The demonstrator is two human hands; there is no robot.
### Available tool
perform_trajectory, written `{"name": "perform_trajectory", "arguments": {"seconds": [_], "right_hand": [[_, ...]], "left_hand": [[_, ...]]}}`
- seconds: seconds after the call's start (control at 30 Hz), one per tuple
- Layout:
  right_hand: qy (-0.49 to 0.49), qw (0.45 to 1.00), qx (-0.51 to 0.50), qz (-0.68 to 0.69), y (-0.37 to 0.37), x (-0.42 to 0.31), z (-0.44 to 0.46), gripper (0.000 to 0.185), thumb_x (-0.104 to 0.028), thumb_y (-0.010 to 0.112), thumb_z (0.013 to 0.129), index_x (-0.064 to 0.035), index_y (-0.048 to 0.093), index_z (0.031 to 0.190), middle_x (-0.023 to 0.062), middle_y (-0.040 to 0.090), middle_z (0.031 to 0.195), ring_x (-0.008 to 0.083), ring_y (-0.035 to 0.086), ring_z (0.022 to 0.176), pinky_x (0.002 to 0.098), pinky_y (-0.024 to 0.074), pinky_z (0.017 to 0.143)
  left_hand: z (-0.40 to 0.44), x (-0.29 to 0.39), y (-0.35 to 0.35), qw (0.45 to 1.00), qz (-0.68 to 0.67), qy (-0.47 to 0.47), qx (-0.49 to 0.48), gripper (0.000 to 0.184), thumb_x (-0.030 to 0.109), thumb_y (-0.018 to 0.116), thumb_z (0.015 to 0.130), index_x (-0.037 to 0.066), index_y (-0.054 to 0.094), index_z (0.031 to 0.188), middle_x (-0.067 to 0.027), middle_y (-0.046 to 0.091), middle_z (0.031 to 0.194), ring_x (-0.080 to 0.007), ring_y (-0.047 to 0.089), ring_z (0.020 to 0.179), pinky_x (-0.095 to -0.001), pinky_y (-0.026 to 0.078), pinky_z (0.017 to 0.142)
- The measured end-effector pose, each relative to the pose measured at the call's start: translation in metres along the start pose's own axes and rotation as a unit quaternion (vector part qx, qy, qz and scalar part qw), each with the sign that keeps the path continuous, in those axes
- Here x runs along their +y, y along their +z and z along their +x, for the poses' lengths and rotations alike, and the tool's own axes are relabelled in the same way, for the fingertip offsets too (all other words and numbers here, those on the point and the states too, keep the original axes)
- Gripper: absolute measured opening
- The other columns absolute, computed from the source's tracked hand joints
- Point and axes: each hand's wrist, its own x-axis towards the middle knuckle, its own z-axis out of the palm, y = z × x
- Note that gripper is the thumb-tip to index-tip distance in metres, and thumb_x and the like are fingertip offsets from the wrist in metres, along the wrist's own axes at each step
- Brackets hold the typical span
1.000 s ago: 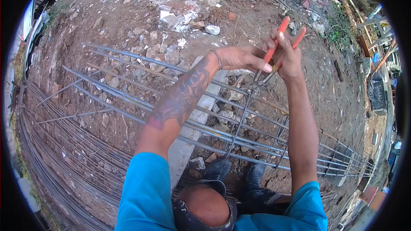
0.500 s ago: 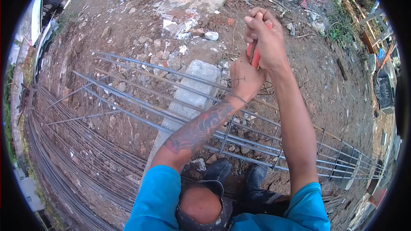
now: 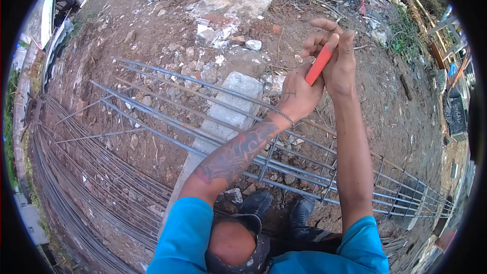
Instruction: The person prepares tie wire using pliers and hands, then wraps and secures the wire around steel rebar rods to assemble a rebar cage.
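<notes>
My left hand (image 3: 300,90), at the end of a tattooed forearm with a bracelet, is closed above the rebar cage. Its fingers are mostly hidden, so I cannot make out what they hold. Just to its right is my right hand (image 3: 341,68), its thumb and a fingertip at the upper part of a red-handled tool (image 3: 319,66); other fingers stretch away from it. The tool slants down across the back of my left hand, and its working end is hidden. Below both hands, long steel bars (image 3: 203,137) tied with square stirrups (image 3: 269,158) form the cage.
A concrete block (image 3: 236,96) lies under the bars. Piled thin rods (image 3: 86,172) spread at the left. A flat slab (image 3: 233,2) and rubble lie ahead. At the right are a dark crate (image 3: 456,116) and a grey block (image 3: 408,193) beneath the cage. My boots (image 3: 302,213) stand close by.
My right hand has shifted slightly right and its fingers have spread. The tool has turned; two red bars showed before, one wide bar shows now. My left hand has moved slightly right.
</notes>
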Motion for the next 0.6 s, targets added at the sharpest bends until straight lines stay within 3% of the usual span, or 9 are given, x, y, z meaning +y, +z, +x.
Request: {"name": "perform_trajectory", "arguments": {"seconds": [0.03,0.07,0.1,0.17,0.23,0.27,0.33,0.47,0.6], "right_hand": [[0.000,1.000,-0.002,0.001,0.014,0.004,-0.001,0.057,-0.051,0.059,0.085,-0.0003,0.052,0.111,0.0045,0.056,0.077,0.0142,0.056,0.069,0.0273,0.0474,0.067],[-0.051,0.971,0.140,-0.185,0.025,0.009,-0.003,0.053,-0.046,0.061,0.086,0.0000,0.051,0.111,0.0037,0.056,0.078,0.0127,0.054,0.069,0.0255,0.0463,0.066],[-0.100,0.885,0.275,-0.361,0.028,0.012,-0.005,0.050,-0.041,0.063,0.087,0.0003,0.050,0.112,0.0030,0.055,0.079,0.0112,0.053,0.069,0.0238,0.0451,0.066],[-0.114,0.886,0.294,-0.341,0.008,0.034,0.020,0.042,-0.033,0.066,0.085,0.0004,0.051,0.106,0.0017,0.052,0.071,0.0094,0.048,0.060,0.0234,0.0424,0.056],[0.055,0.935,0.240,-0.255,-0.014,0.047,0.050,0.035,-0.030,0.067,0.084,-0.0012,0.051,0.096,0.0019,0.047,0.061,0.0114,0.042,0.048,0.0267,0.0373,0.043],[0.058,0.936,0.239,-0.254,-0.023,0.055,0.058,0.035,-0.030,0.067,0.084,-0.0012,0.051,0.096,0.0019,0.047,0.061,0.0114,0.042,0.048,0.0267,0.0373,0.043],[0.211,0.926,0.271,-0.154,-0.034,0.070,0.073,0.027,-0.025,0.066,0.085,-0.0044,0.048,0.083,0.0022,0.041,0.054,0.0133,0.036,0.040,0.0310,0.0310,0.036],[0.249,0.923,0.269,-0.120,-0.057,0.107,0.082,0.027,-0.022,0.065,0.085,-0.0059,0.045,0.076,0.0037,0.041,0.055,0.0149,0.039,0.042,0.0312,0.0330,0.037],[0.315,0.916,0.233,-0.087,-0.077,0.150,0.097,0.021,-0.018,0.062,0.086,-0.0050,0.047,0.081,0.0037,0.043,0.063,0.0139,0.038,0.046,0.0318,0.0319,0.039]], "left_hand": [[0.002,-0.005,0.005,1.000,0.001,0.000,0.002,0.017,0.012,0.056,0.079,-0.001,0.056,0.089,-0.0228,0.062,0.087,-0.0414,0.060,0.081,-0.0443,0.047,0.069],[0.006,-0.011,0.010,0.994,0.090,0.057,0.012,0.017,0.015,0.058,0.078,-0.001,0.057,0.084,-0.0218,0.063,0.082,-0.0408,0.061,0.077,-0.0457,0.046,0.066],[0.007,-0.014,0.014,0.977,0.178,0.115,0.020,0.018,0.018,0.060,0.078,0.000,0.058,0.079,-0.0208,0.063,0.076,-0.0402,0.061,0.073,-0.0472,0.046,0.064],[0.013,-0.008,0.012,0.978,0.190,0.080,-0.015,0.022,0.022,0.062,0.077,0.001,0.060,0.081,-0.0213,0.063,0.074,-0.0396,0.062,0.074,-0.0485,0.046,0.063],[0.035,-0.020,0.015,0.973,0.229,-0.002,-0.034,0.026,0.023,0.061,0.077,-0.001,0.061,0.087,-0.0223,0.064,0.080,-0.0390,0.062,0.079,-0.0473,0.048,0.067],[0.040,-0.019,0.017,0.973,0.212,-0.082,-0.042,0.028,0.028,0.057,0.081,0.002,0.067,0.080,-0.0257,0.063,0.088,-0.0424,0.060,0.088,-0.0472,0.048,0.072],[0.048,-0.020,0.021,0.968,0.224,-0.103,-0.045,0.032,0.031,0.055,0.082,0.001,0.067,0.082,-0.0262,0.063,0.089,-0.0424,0.060,0.089,-0.0470,0.048,0.074],[0.060,-0.025,0.022,0.942,0.260,-0.191,-0.093,0.039,0.035,0.051,0.085,0.000,0.067,0.088,-0.0262,0.063,0.095,-0.0419,0.061,0.093,-0.0470,0.049,0.079],[0.068,-0.054,0.028,0.919,0.313,-0.195,-0.142,0.043,0.037,0.046,0.088,0.000,0.066,0.096,-0.0257,0.062,0.102,-0.0397,0.060,0.099,-0.0457,0.048,0.084]]}}
